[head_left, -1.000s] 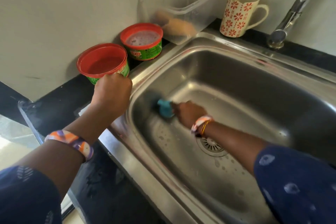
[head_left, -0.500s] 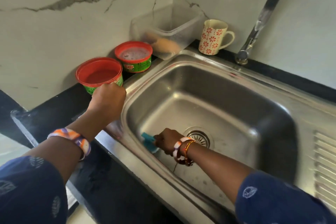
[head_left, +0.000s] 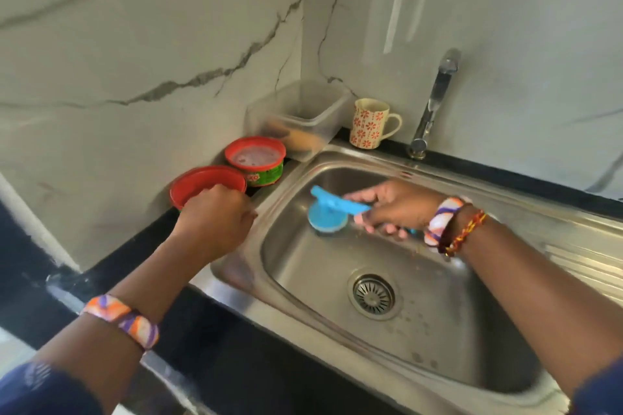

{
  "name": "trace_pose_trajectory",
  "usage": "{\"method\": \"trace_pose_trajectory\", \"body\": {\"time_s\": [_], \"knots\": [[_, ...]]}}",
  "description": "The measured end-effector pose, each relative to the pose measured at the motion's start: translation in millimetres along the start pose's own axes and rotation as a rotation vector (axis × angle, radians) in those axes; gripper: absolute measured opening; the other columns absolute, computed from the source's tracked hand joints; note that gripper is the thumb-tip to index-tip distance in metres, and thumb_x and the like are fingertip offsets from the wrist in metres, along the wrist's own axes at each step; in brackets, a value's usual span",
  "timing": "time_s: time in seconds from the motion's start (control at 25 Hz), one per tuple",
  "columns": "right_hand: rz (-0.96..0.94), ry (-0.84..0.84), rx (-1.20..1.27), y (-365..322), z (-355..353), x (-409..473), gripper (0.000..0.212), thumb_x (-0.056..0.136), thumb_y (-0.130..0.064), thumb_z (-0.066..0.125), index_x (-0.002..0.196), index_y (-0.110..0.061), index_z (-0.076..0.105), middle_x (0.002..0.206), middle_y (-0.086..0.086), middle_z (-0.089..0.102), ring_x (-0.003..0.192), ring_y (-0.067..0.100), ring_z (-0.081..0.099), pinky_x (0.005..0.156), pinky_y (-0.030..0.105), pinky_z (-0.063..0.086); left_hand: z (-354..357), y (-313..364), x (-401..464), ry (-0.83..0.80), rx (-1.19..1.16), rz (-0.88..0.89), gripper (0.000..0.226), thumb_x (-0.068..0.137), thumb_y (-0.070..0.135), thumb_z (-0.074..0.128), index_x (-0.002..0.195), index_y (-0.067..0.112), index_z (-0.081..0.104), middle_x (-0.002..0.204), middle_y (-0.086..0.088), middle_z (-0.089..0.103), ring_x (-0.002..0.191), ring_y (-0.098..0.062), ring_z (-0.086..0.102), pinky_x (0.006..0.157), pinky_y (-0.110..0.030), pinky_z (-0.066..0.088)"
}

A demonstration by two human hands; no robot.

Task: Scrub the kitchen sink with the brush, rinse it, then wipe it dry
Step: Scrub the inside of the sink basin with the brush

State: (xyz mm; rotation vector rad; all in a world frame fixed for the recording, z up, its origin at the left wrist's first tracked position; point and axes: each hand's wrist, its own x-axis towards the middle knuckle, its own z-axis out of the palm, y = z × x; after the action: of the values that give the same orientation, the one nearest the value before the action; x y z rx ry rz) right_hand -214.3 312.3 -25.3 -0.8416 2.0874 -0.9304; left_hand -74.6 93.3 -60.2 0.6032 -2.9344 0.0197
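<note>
A blue brush (head_left: 328, 212) is being held in the right hand (head_left: 391, 209), over the sink (head_left: 438, 330) near the picture's middle. The left hand (head_left: 214, 222) is being kept clenched by the sink's left rim; whether anything is gripped cannot be told. Two red tubs (head_left: 255, 158) are seen at middle left; "KO" is read on one. One mug (head_left: 371, 123) is seen.

two red tubs (head_left: 255, 156), clear container (head_left: 300, 118), floral mug (head_left: 370, 124), marble wall (head_left: 135, 44)

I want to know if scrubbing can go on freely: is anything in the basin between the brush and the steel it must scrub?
Nothing visible. The right hand holds the brush inside the sink; only the drain shows there.
</note>
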Motion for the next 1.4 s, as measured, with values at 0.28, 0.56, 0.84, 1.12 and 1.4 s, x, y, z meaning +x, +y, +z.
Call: {"method": "trace_pose_trajectory", "body": {"time_s": [0.28, 0.56, 0.84, 1.12, 1.4], "knots": [[-0.229, 0.466, -0.278, -99, 52, 118, 0.039, 0.090, -0.008, 0.050, 0.128, -0.012, 0.058, 0.100, 0.017, 0.068, 0.075, 0.020, 0.060, 0.065, 0.027, 0.048, -7, -48, 65, -0.101, -0.026, 0.131, 0.050, 0.095, 0.043, 0.043, 0.139, 0.020, 0.041, 0.141, -0.008, 0.044, 0.125, -0.027, 0.048, 0.097, -0.034, 0.042], [0.049, 0.549, -0.408, -87, 78, 182, 0.032, 0.092, -0.013, 0.046, 0.117, -0.003, 0.063, 0.119, 0.018, 0.062, 0.111, 0.032, 0.058, 0.083, 0.028, 0.045, 1, -66, 88, -0.141, 0.024, 0.245, 0.046, 0.096, 0.050, 0.037, 0.128, 0.022, 0.054, 0.122, -0.010, 0.061, 0.109, -0.028, 0.059, 0.083, -0.031, 0.046], [-0.008, 0.543, -0.416, -84, 85, 170, 0.030, 0.092, -0.013, 0.048, 0.114, -0.003, 0.066, 0.113, 0.020, 0.064, 0.108, 0.033, 0.057, 0.073, 0.029, 0.039, -10, -58, 90, -0.141, 0.138, 0.292, 0.050, 0.095, 0.054, 0.036, 0.122, 0.018, 0.058, 0.124, -0.007, 0.059, 0.115, -0.026, 0.055, 0.088, -0.032, 0.044], [0.035, 0.579, -0.183, -89, 88, 183, 0.033, 0.091, -0.014, 0.049, 0.118, -0.007, 0.065, 0.087, 0.011, 0.063, 0.080, 0.025, 0.057, 0.061, 0.024, 0.036, -9, -63, 89, -0.150, 0.065, 0.274, 0.050, 0.095, 0.054, 0.035, 0.120, 0.017, 0.057, 0.121, -0.007, 0.061, 0.112, -0.025, 0.057, 0.085, -0.032, 0.044], [0.008, 0.605, 0.803, -105, 77, 135, 0.021, 0.096, -0.011, 0.043, 0.106, -0.008, 0.062, 0.055, 0.004, 0.037, 0.023, 0.002, 0.023, 0.031, 0.007, 0.016, -9, -66, 86, -0.168, 0.013, 0.221, 0.050, 0.099, 0.048, 0.029, 0.135, 0.020, 0.045, 0.134, -0.011, 0.052, 0.121, -0.029, 0.052, 0.096, -0.036, 0.042]]}}
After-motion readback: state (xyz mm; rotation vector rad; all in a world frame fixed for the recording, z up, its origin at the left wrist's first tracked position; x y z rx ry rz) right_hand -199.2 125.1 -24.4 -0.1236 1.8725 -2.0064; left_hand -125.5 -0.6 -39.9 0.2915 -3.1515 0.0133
